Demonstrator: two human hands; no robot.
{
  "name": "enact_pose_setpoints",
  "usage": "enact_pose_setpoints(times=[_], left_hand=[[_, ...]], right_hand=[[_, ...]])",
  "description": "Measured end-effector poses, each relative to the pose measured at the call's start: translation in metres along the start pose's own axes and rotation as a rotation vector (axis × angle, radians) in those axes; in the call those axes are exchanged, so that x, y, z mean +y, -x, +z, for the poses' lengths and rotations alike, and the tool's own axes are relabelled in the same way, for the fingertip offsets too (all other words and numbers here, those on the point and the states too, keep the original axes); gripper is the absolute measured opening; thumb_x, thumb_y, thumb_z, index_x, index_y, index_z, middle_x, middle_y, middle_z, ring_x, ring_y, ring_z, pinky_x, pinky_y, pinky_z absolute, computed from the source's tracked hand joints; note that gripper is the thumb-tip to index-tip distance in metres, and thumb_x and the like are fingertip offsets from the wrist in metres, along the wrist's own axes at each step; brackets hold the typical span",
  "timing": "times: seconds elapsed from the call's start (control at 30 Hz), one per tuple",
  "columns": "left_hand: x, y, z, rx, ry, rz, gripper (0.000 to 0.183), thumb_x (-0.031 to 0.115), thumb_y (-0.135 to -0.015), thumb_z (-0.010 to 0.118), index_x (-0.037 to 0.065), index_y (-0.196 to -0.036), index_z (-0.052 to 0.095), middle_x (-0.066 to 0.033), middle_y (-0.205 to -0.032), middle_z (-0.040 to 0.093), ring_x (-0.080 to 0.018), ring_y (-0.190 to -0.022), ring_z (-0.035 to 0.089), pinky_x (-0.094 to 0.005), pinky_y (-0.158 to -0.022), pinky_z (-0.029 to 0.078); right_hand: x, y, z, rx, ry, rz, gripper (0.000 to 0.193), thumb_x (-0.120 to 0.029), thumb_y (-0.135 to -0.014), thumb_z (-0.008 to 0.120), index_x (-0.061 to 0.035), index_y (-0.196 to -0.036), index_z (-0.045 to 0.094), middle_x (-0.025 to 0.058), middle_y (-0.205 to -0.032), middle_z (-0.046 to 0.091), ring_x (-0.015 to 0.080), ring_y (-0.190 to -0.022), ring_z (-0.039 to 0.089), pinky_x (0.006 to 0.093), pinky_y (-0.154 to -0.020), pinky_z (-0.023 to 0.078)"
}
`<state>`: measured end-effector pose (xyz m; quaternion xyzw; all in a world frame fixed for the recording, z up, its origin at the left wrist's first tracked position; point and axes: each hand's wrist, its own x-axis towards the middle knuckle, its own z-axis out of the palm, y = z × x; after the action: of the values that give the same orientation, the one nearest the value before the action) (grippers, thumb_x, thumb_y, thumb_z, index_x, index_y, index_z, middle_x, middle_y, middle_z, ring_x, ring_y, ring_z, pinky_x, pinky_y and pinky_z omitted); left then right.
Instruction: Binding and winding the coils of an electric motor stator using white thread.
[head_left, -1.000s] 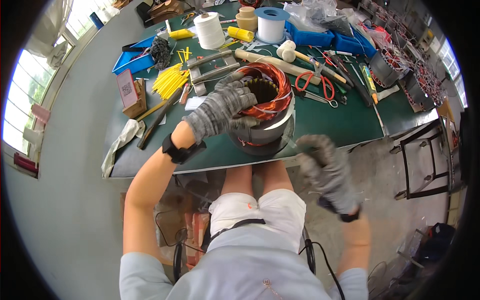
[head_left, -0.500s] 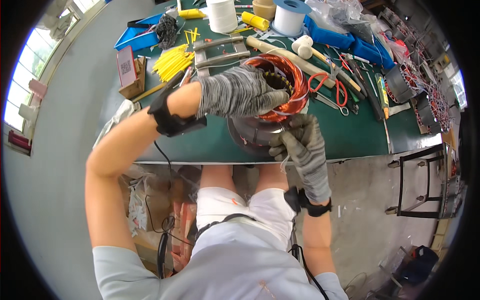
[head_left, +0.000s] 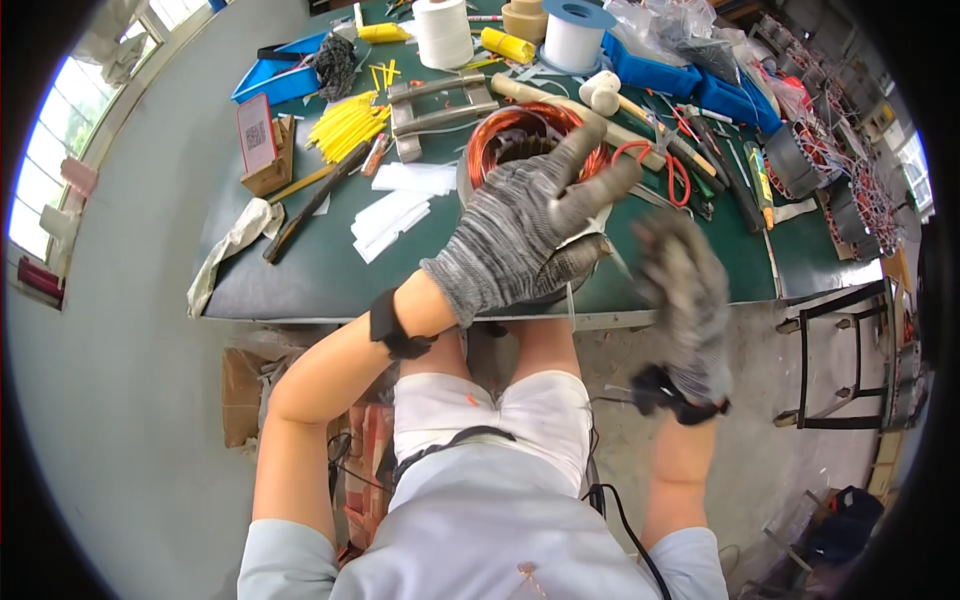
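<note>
A motor stator with a ring of copper windings (head_left: 487, 140) rests on the green table in front of me, its near side covered by my left hand (head_left: 525, 225). That hand wears a grey knitted glove and lies across the winding with its fingers spread. A thin white cord (head_left: 571, 302) hangs below it at the table's edge; where the cord's upper end goes is hidden. To the right, apart from the stator, my right hand (head_left: 688, 290), also gloved, is smeared by motion, so its fingers cannot be made out. Nearest it lie red-handled scissors (head_left: 680, 182).
White paper strips (head_left: 388, 222) lie left of the stator, with yellow sticks (head_left: 347, 127) beyond. A white mallet (head_left: 602, 92), a cord spool (head_left: 578, 40) and blue bins (head_left: 650, 68) stand at the back. More stators (head_left: 795, 160) line the right side.
My left hand has swung from the winding's upper left down onto its near side, its fingers spreading. My right hand has moved away to the right. The winding now sits lower and farther left.
</note>
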<state>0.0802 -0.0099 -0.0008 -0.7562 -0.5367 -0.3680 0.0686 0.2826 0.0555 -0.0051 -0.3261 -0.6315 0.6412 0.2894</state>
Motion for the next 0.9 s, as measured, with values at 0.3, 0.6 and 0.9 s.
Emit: enact_pose_setpoints(times=[0.3, 0.6, 0.9], left_hand=[[-0.006, 0.006, 0.015, 0.046, -0.42, 0.103, 0.031, 0.022, -0.067, 0.062, 0.02, -0.098, 0.066, -0.0065, -0.122, 0.055, -0.0254, -0.085, 0.06, -0.0372, -0.075, 0.049], [0.078, 0.118, 0.089, -0.216, -0.837, 0.294, 0.033, 0.031, -0.084, 0.05, 0.007, -0.105, 0.06, -0.008, -0.099, 0.06, -0.0275, -0.088, 0.055, -0.0425, -0.07, 0.043], [0.08, 0.126, 0.03, -0.49, 0.327, -0.011, 0.041, 0.009, -0.08, 0.048, 0.011, -0.121, 0.052, -0.0149, -0.123, 0.051, -0.031, -0.093, 0.058, -0.0406, -0.078, 0.047]], right_hand=[[0.22, 0.378, -0.33, 0.93, -0.474, 0.22, 0.033, -0.025, -0.094, 0.047, -0.0054, -0.121, 0.052, 0.0038, -0.079, 0.061, 0.0007, -0.048, 0.037, 0.0133, -0.041, 0.031], [0.136, 0.091, -0.162, 0.213, -0.517, 0.101, 0.029, -0.016, -0.09, 0.055, -0.01, -0.118, 0.054, 0.0042, -0.102, 0.06, 0.0071, -0.077, 0.047, 0.0216, -0.064, 0.04], [0.035, -0.014, -0.024, -0.064, 0.321, -0.123, 0.023, -0.013, -0.089, 0.045, -0.001, -0.106, 0.056, 0.001, -0.069, 0.052, 0.0062, -0.062, 0.045, 0.0223, -0.058, 0.039]])
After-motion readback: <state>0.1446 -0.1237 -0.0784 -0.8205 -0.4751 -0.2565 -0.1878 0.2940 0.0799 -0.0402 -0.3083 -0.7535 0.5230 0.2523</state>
